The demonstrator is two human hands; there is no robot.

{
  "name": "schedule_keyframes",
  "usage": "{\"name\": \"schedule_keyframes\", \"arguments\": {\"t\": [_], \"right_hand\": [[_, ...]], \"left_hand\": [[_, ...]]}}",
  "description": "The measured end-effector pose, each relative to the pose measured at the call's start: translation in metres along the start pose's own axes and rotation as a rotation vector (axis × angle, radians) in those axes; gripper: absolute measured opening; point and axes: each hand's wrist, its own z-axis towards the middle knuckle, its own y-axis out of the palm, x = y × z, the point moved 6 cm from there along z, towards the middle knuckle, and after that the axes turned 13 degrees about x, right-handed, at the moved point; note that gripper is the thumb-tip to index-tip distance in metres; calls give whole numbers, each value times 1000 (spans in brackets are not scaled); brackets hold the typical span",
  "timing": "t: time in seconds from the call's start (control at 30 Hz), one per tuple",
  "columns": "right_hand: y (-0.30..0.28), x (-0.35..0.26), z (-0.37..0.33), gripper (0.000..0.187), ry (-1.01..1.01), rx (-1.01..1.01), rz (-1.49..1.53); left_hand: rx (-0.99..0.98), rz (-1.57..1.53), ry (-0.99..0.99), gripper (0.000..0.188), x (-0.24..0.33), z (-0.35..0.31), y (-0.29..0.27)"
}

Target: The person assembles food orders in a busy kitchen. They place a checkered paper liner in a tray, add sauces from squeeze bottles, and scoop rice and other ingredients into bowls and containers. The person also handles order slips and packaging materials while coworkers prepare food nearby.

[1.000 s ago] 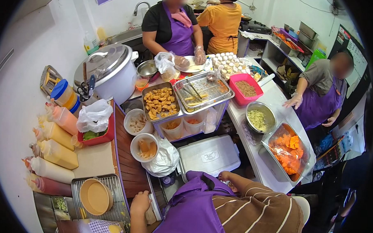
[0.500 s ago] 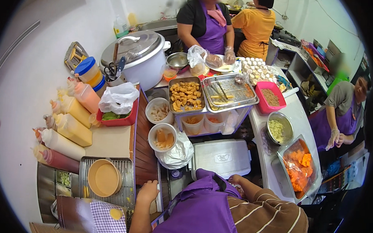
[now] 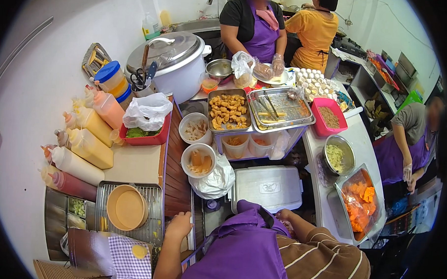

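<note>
My left hand point(image 3: 180, 225) is at the edge of the left counter, its fingers bent together; what they hold, if anything, is hidden. A round brown paper bowl point(image 3: 127, 207), with nothing seen inside, stands on a wire rack over a tray point(image 3: 154, 206) to the left of this hand. My right hand point(image 3: 284, 216) is low in front of my purple apron point(image 3: 234, 248), near the grey lidded bin point(image 3: 267, 188). Its fingers are mostly hidden behind the apron and cannot be made out.
Squeeze bottles point(image 3: 88, 147) line the left wall. Ahead stand a tray of fried pieces point(image 3: 228, 110), a wire-racked tray with tongs point(image 3: 281, 109) and a large lidded pot point(image 3: 171, 73). Bowls and an orange-filled container point(image 3: 359, 203) occupy the right counter. Co-workers point(image 3: 256, 37) stand beyond and at right.
The view has shifted slightly, so the far counter sits a little further right and lower. My hands stay about where they were. The co-worker at right has lowered their hands.
</note>
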Motion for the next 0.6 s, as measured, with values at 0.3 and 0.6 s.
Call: {"name": "schedule_keyframes", "arguments": {"t": [0.3, 0.6], "right_hand": [[0, 2, 6, 22, 1, 17, 105], [-3, 5, 3, 31, 53, 3, 2]], "left_hand": [[-7, -7, 19, 40, 5, -3, 1], [-25, -1, 13, 41, 5, -3, 2]]}}
